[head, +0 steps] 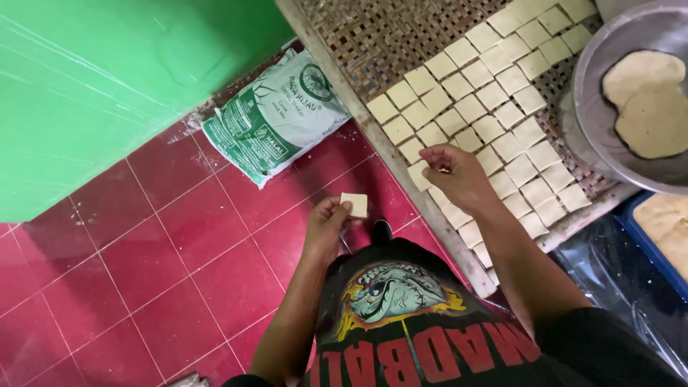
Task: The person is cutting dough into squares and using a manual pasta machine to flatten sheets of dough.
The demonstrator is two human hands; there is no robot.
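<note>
Your left hand was curled, fingers closed around a small stack of pale dough squares; only the top square showed, so how many were in the stack can't be told. It hung over the red tiled floor, just off the near edge of the woven tray.

Your right hand was over the tray's near edge, fingers pinched together on one dough square, mostly hidden by the fingertips. It sat right among the laid squares, touching or nearly touching the ones beside it. Your right forearm crossed the tray corner and covered several squares there.

On the tray: squares in slanted rows, tight side by side, roughly fifty in view; exact count not possible since some were under your arm and some ran out of frame. The far left part of the tray was bare weave.

One metal bowl sat at the right on the tray, overlapping the rows, with two flat round dough sheets inside, one overlapping the other. One blue tray below it held more pale dough, cut off by the frame. One green-and-white sack lay on the floor against the green wall, just beside the tray's frame.
</note>
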